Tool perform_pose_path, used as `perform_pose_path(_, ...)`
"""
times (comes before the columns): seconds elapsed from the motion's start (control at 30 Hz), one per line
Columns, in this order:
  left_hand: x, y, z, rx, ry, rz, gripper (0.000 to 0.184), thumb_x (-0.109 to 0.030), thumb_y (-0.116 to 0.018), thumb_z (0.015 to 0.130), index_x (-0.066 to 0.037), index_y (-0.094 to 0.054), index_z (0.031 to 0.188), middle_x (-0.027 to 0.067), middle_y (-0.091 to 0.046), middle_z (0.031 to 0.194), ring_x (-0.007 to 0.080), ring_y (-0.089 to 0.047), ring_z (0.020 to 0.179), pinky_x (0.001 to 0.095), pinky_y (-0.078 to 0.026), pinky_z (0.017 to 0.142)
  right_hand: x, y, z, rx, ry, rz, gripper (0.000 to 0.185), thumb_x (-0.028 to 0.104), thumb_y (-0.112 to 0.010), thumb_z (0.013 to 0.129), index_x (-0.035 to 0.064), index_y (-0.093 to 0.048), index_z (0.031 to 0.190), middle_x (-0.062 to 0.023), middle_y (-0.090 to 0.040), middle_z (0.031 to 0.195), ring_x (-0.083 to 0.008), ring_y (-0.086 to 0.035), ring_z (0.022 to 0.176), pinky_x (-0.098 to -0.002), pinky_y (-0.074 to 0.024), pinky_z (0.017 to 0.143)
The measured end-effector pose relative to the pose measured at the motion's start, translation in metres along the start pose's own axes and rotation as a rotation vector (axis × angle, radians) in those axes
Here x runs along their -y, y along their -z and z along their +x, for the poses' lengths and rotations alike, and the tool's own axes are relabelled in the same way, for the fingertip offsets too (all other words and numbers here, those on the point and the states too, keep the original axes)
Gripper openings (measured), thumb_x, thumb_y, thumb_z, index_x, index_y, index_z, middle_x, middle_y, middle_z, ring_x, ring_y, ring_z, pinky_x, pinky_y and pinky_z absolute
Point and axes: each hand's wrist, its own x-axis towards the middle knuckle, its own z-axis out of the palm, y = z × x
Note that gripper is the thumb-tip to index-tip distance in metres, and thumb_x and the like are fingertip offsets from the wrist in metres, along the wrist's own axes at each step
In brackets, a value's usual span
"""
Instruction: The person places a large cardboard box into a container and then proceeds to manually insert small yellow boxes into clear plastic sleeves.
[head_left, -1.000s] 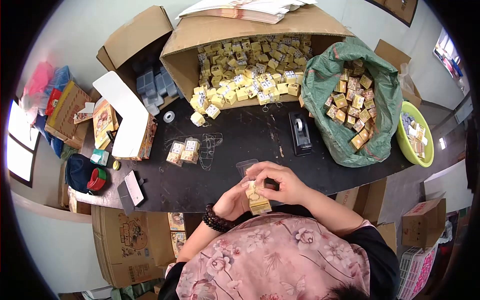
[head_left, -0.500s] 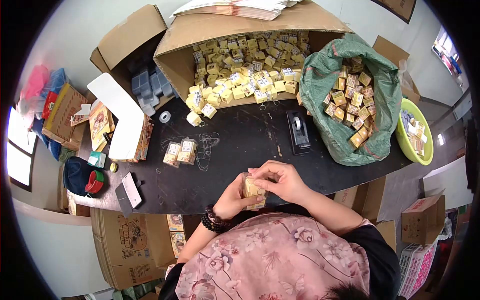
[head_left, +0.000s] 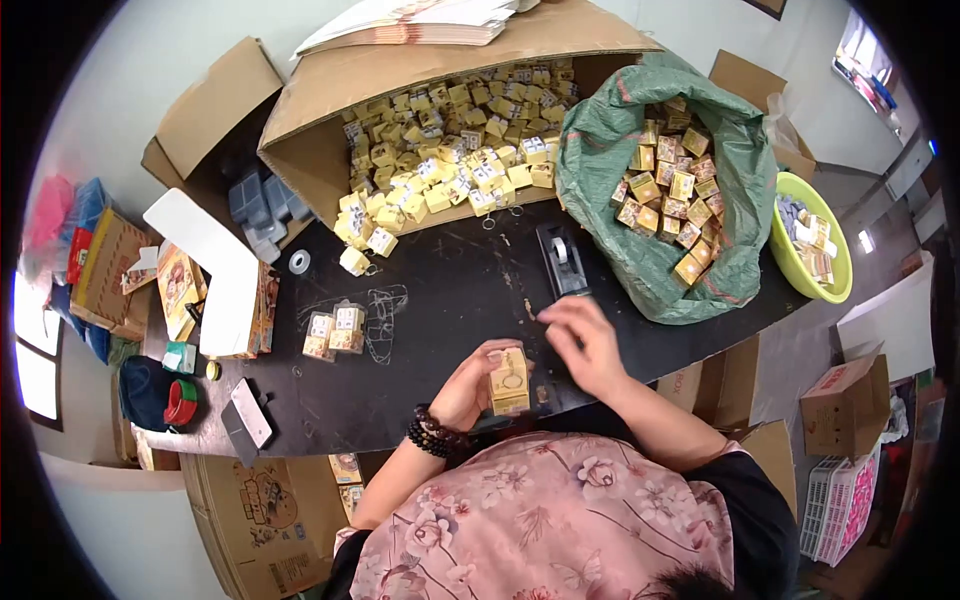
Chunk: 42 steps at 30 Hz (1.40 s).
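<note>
My left hand (head_left: pixel 468 392), with a dark bead bracelet at the wrist, holds a small yellow box (head_left: pixel 509 380) near the table's front edge. A metal ring shows on the box's face, and clear plastic seems to cover it. To the right, my right hand (head_left: pixel 585 345) is off the box, its fingers bent and somewhat apart, just in front of the black tape dispenser (head_left: pixel 563 262). I see nothing between those fingers. Two clear-wrapped boxes (head_left: pixel 333 331) stand on the table to the left, beside a tangle of thin clear plastic (head_left: pixel 383 320).
A cardboard carton (head_left: pixel 300 170) of yellow cubes lies at the back. Right of it are a green woven sack (head_left: pixel 600 150) with small boxes and a lime basin (head_left: pixel 840 270). On the left are a tape roll (head_left: pixel 299 262), a phone (head_left: pixel 251 412) and a white-flapped box (head_left: pixel 228 300).
My right hand has left the box and moved right toward the tape dispenser. The clear flap above the box is folded down. The whole view has shifted.
</note>
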Motion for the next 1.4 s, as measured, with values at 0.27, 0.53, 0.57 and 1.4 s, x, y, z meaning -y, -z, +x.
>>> perform_pose_path(0.27, 0.014, 0.01, 0.13, 0.118, 0.166, 0.355, 0.062, -0.022, -0.048, 0.095, -0.016, -0.027, 0.153, 0.0039, -0.061, 0.115, 0.0142, -0.062, 0.101, 0.0342, -0.056, 0.081, -0.121, 0.029, 0.024, 0.09, -1.09, 0.649, 0.014, 0.023, -0.074, 0.084, 0.0109, -0.069, 0.089, 0.004, -0.059, 0.086, -0.0096, -0.054, 0.078, -0.0272, -0.0451, 0.068)
perform_pose_path(0.53, 0.003, -0.005, 0.125, 0.131, 0.283, 0.253, 0.065, -0.025, -0.045, 0.096, -0.019, -0.02, 0.156, 0.0036, -0.062, 0.115, 0.0158, -0.064, 0.099, 0.0373, -0.057, 0.079, -0.099, 0.023, -0.007, -0.01, -0.99, 0.619, 0.008, 0.015, -0.065, 0.092, 0.0072, -0.065, 0.093, 0.0008, -0.064, 0.089, -0.0087, -0.059, 0.084, -0.0267, -0.0496, 0.074)
perform_pose_path(0.57, 0.003, -0.006, 0.125, 0.12, 0.267, 0.243, 0.065, -0.026, -0.045, 0.095, -0.018, -0.02, 0.155, 0.0039, -0.062, 0.115, 0.016, -0.064, 0.099, 0.0372, -0.057, 0.08, -0.113, 0.011, -0.019, -0.037, -0.976, 0.584, 0.009, 0.015, -0.064, 0.093, 0.0058, -0.065, 0.093, 0.0001, -0.065, 0.089, -0.0092, -0.059, 0.084, -0.0258, -0.0495, 0.074)
perform_pose_path(1.4, 0.013, 0.009, -0.008, 0.151, 0.01, -0.153, 0.06, -0.028, -0.049, 0.103, -0.016, -0.019, 0.153, 0.0064, -0.048, 0.138, 0.0217, -0.055, 0.12, 0.046, -0.053, 0.091, -0.013, -0.036, -0.019, 0.135, -0.359, 0.16, 0.037, 0.015, -0.077, 0.08, -0.0004, -0.051, 0.06, -0.0077, -0.051, 0.07, -0.0189, -0.05, 0.063, -0.0321, -0.0402, 0.057)
